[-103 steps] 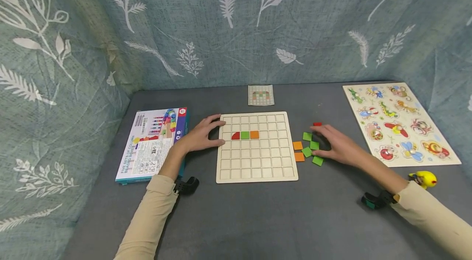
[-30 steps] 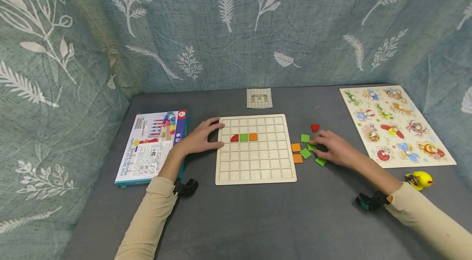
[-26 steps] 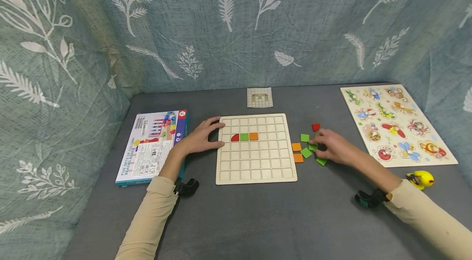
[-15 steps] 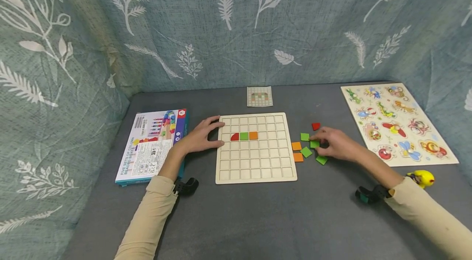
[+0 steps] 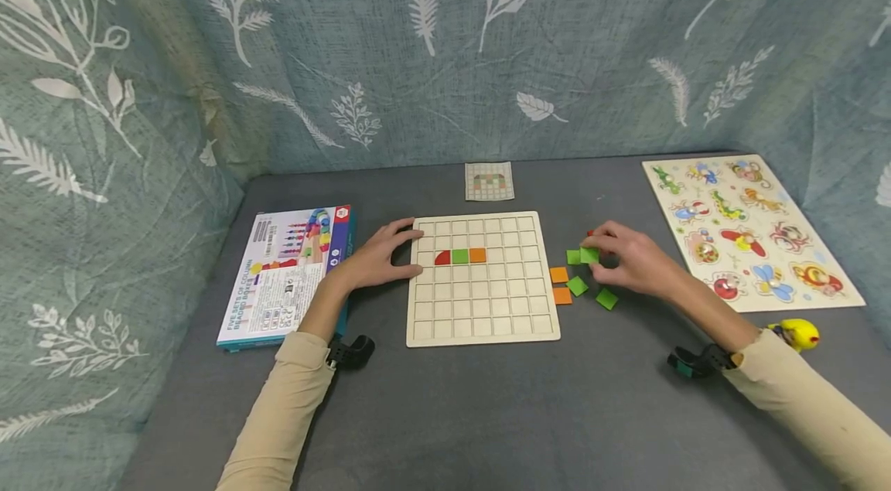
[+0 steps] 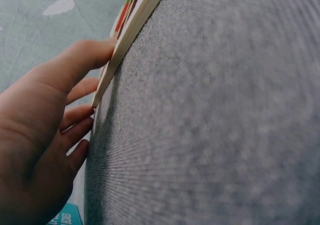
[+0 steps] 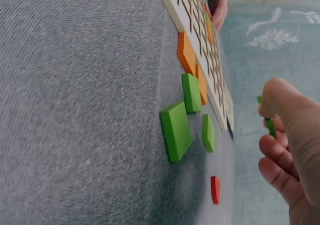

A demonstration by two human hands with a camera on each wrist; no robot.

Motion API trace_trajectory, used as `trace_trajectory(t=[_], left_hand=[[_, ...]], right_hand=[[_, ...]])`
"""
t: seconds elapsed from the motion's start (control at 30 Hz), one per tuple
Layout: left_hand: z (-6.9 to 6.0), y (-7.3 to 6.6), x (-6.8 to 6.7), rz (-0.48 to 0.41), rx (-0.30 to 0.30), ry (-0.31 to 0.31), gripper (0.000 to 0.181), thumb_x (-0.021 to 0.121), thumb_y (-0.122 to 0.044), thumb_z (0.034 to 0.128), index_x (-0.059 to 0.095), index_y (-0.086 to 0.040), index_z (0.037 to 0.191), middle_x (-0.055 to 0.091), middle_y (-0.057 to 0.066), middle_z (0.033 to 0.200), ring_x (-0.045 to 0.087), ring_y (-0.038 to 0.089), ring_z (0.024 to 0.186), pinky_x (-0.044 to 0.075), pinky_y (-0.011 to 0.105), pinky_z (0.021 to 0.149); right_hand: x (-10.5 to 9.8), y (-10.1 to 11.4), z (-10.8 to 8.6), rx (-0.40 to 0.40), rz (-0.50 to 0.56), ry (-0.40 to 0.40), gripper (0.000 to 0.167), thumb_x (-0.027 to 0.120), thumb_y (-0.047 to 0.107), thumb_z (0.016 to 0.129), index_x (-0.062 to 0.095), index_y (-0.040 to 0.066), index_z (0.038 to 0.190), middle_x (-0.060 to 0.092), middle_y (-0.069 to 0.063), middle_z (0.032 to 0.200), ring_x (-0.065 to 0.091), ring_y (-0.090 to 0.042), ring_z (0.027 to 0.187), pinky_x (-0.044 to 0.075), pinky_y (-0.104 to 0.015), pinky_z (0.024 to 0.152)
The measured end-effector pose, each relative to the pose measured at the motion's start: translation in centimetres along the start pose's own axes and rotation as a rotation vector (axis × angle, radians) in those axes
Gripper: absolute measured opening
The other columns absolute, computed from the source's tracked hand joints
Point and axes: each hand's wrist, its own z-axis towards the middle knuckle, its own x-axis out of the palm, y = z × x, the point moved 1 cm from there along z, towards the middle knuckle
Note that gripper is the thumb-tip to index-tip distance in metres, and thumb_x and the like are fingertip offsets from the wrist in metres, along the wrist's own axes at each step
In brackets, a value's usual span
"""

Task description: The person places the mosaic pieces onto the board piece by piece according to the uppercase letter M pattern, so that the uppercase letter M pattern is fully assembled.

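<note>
My left hand [image 5: 379,255] touches the left edge of a wooden grid board [image 5: 487,305], thumb and fingers spread along it. In one row of the board lie a rounded red tile [image 5: 444,258], a green tile [image 5: 460,256] and an orange tile [image 5: 477,255]. Right of the board, my right hand [image 5: 636,263] pinches a green square tile [image 5: 588,255] between thumb and finger; the right wrist view shows this tile [image 7: 270,126] raised off the table. Around it lie more green tiles [image 5: 606,298], two orange tiles [image 5: 561,296] and a red tile [image 7: 215,190], mostly hidden in the head view.
Behind the board lies a small pattern card [image 5: 489,182]. A flat box [image 5: 278,282] sits at the left. On the right are a board with animal pictures [image 5: 752,243] and a yellow toy [image 5: 802,334]. A leaf-patterned curtain [image 5: 348,35] hangs behind the table.
My right hand has taken hold of a green tile from the loose group and lifted it slightly. The left hand stays at the board's edge.
</note>
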Motion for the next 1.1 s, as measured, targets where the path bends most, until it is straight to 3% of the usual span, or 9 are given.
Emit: trace_trajectory(t=[0.3,0.67,1.1], left_hand=[[0.0,0.2,0.0,0.009,-0.003,0.003,0.068,0.067,-0.034,0.0907,0.04,-0.01,0.148,0.02,0.016,0.16,0.016,0.043,0.147,0.025,0.065,0.112],[0.1,0.2,-0.1,0.01,0.001,-0.003,0.068,0.067,-0.033,0.0906,0.04,-0.01,0.148,0.02,0.016,0.16,0.017,0.043,0.147,0.025,0.064,0.113],[0.0,0.1,-0.1,0.009,-0.004,-0.002,0.069,0.068,-0.035,0.0899,0.04,-0.01,0.148,0.021,0.016,0.16,0.017,0.042,0.147,0.026,0.064,0.112]], right_hand=[[0.1,0.5,0.9,-0.042,-0.003,-0.061,0.031,0.071,0.003,0.071,0.072,0.003,0.102,0.06,-0.007,0.094,0.056,-0.006,0.067,0.048,-0.026,0.057],[0.7,0.6,2.0,-0.121,0.085,-0.059,0.033,0.071,-0.002,0.072,0.073,0.001,0.105,0.06,-0.007,0.095,0.05,-0.002,0.065,0.041,-0.018,0.056],[1.4,1.0,3.0,-0.079,0.098,-0.017,0.032,0.075,0.002,0.077,0.072,0.001,0.108,0.06,-0.008,0.097,0.052,-0.003,0.066,0.045,-0.019,0.055]])
